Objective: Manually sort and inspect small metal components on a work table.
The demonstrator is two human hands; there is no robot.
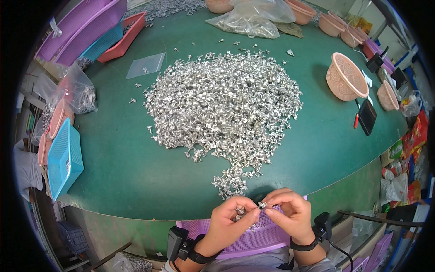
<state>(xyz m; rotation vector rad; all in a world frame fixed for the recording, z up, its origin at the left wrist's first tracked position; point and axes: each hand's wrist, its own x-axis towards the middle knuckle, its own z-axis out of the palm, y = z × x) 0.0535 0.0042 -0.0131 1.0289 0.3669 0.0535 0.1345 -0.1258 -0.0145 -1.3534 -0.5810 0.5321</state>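
Small silvery metal parts lie in a wide heap point(222, 99) on the green table, with a narrow tail point(230, 182) trailing toward the near edge. At that edge, my left hand point(232, 221) is curled around several of these parts, partly hidden by the fingers. My right hand point(291, 213) pinches one small metal part point(262, 205) between thumb and fingers, close to the left fingertips. Beneath both hands is a purple plastic basket point(260, 241), and a few parts show inside it between the hands.
A pink woven basket point(340, 81) stands at the right, near a dark flat object point(367, 118) and a red-tipped tool point(356, 120). Blue point(68, 158) and purple point(90, 34) baskets line the left. Clear bags of parts point(249, 22) lie at the far edge.
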